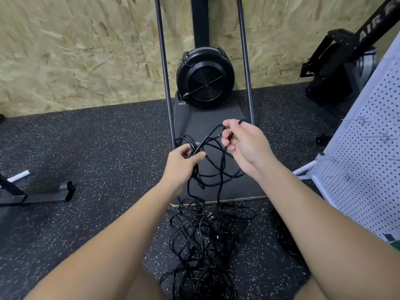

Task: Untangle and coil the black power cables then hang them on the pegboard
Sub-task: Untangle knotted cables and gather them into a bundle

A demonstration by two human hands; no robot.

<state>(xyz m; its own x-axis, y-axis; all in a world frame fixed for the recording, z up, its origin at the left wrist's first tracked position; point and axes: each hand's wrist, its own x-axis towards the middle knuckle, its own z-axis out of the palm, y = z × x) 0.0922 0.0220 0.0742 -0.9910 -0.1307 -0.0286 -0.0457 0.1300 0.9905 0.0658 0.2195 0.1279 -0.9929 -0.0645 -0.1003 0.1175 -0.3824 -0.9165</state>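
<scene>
Left hand (184,162) and right hand (244,144) are pinching looped strands of thin, matte black power cables (201,241), the rest lying tangled on speckled rubber floor (86,148); perforated white pegboard (363,152) is standing right.

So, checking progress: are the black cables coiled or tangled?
Tangled: black cables lie in a loose heap on the floor, strands held by left hand and right hand.
</scene>
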